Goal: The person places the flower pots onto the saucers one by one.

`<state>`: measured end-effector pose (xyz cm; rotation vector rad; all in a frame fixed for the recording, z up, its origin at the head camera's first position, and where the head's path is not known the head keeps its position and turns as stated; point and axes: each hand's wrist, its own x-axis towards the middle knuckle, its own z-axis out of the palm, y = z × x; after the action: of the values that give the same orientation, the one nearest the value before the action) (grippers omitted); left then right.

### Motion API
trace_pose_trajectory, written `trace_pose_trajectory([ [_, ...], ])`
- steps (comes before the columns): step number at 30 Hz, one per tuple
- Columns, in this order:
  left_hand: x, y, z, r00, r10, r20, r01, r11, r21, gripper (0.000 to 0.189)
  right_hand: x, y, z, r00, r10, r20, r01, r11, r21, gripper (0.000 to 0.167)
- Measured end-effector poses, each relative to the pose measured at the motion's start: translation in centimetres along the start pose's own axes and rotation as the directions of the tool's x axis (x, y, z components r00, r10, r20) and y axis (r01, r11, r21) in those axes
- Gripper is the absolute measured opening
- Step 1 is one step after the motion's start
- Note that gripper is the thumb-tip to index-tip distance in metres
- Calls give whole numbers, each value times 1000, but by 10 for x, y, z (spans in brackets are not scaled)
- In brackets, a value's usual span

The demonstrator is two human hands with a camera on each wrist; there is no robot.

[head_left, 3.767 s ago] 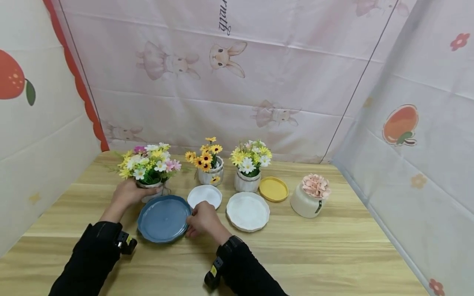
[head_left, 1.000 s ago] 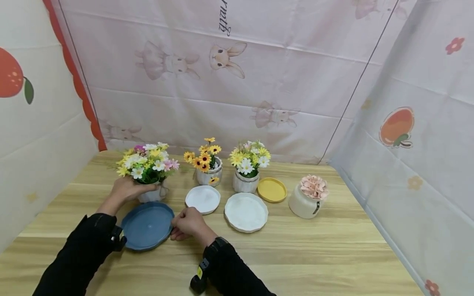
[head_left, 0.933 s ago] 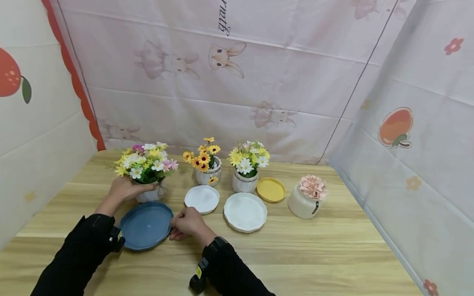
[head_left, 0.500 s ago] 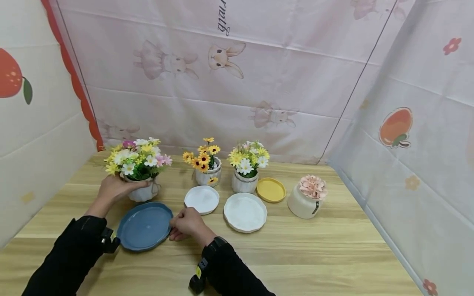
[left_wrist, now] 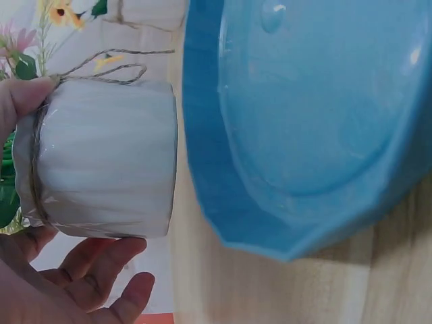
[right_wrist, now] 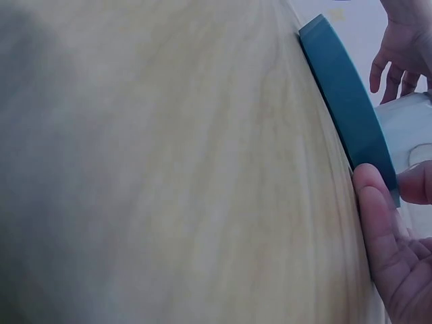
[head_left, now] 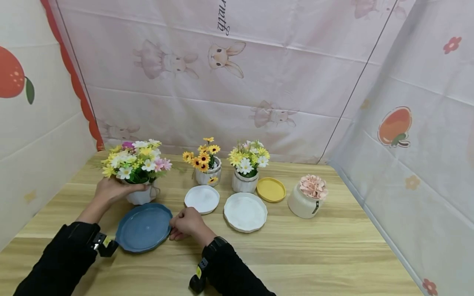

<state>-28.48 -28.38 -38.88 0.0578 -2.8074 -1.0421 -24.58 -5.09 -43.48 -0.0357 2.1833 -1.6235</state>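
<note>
nearest on the wooden table (head_left: 314,255) comes the right hand (head_left: 189,224), below a black sleeve (head_left: 237,267). it pinches the edge of the blue plate (head_left: 144,226), the thumb over the rim and the fingertips low against the outer wall; i can't tell if that edge is raised at all. the plate lies at the table's left, just in front of the flower pot (head_left: 138,196). it looks stiff and fairly light, with a glossy inside that may be slippery, so the upright rim seems the best hold.

a little farther back, the left hand (head_left: 111,190) grips the pot, thumb at its rim on one side, fingers somewhat spread and curved along the other. the pot stands upright; whether its base touches the wood is unclear. it seems hard, smooth and perhaps easy to chip, heavier than the plate. its body just under the rim, where twine (left_wrist: 34,169) circles it, should hold best; the flowers (head_left: 137,162) look too loose to lift by.

to the right sit the large white plate (head_left: 245,212), the jar (head_left: 303,203) with pink blooms, the small white plate (head_left: 201,200) and the yellow plate (head_left: 271,190). behind the white plates stand the daisy pot (head_left: 245,183) and the sunflower pot (head_left: 208,176), then the rabbit-print cloth (head_left: 296,82).
</note>
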Motion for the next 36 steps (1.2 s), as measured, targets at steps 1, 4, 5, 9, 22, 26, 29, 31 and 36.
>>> trace_pose_trajectory([
  [1,-1,0,-1,1000,-5,-7,5,1000,-10,114,0,0,0,1000,-2,0,2,1000,-1,18],
  [4,-4,0,-3,1000,3,-17,-3,1000,-29,116,0,0,1,1000,-5,-3,5,1000,-5,19],
  [5,-5,0,-4,1000,8,-16,-9,999,-38,116,1,0,1,1000,-5,-5,5,1000,-6,19],
  [9,-9,3,-5,1000,26,-1,-26,999,-41,119,2,0,1,1000,-7,-9,7,1000,-9,19],
  [22,-38,13,-1,991,128,46,-120,983,-141,111,0,-1,-1,1000,-18,13,18,1000,-6,16],
  [26,-42,15,1,981,188,41,-180,971,-160,108,-1,-2,-2,1000,-17,8,17,1000,-16,16],
  [29,-47,14,2,977,210,37,-199,959,-202,107,-1,-2,-2,1000,-19,12,19,1000,-22,17],
  [31,-50,13,2,974,223,41,-207,950,-234,105,-1,-2,-1,1000,-22,15,22,999,-24,18],
  [36,-58,9,1,968,246,45,-227,940,-256,100,-1,-1,0,1000,-20,20,21,999,-27,18],
])
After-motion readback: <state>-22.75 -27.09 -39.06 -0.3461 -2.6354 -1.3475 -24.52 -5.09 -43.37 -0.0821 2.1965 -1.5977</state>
